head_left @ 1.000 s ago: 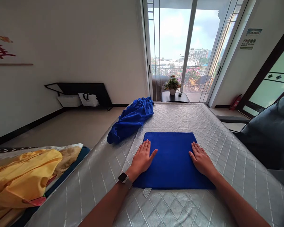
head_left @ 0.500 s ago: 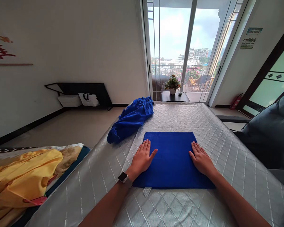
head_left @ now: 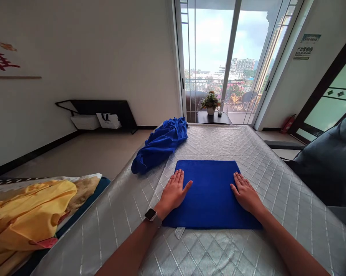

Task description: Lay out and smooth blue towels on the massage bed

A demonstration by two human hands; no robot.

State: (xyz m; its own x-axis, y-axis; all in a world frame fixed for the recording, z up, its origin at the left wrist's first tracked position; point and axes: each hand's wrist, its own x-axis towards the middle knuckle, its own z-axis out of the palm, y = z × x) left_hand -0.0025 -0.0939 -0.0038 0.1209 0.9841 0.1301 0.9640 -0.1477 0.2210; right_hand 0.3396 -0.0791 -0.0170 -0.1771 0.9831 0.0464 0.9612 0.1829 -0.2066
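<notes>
A folded blue towel (head_left: 210,193) lies flat on the silver quilted surface (head_left: 265,161). My left hand (head_left: 173,193), with a watch at the wrist, rests palm down on the towel's left edge, fingers stretched out. My right hand (head_left: 246,195) lies flat on the towel's right edge, fingers also out. Neither hand holds anything. A small white tag (head_left: 179,232) pokes out from the towel's near edge.
A crumpled blue cloth (head_left: 160,145) sits at the far left of the quilted surface. Yellow fabric (head_left: 26,218) lies heaped at the left. A dark grey cushion (head_left: 331,161) is at the right. A potted plant (head_left: 210,103) stands on a small table by the glass balcony door.
</notes>
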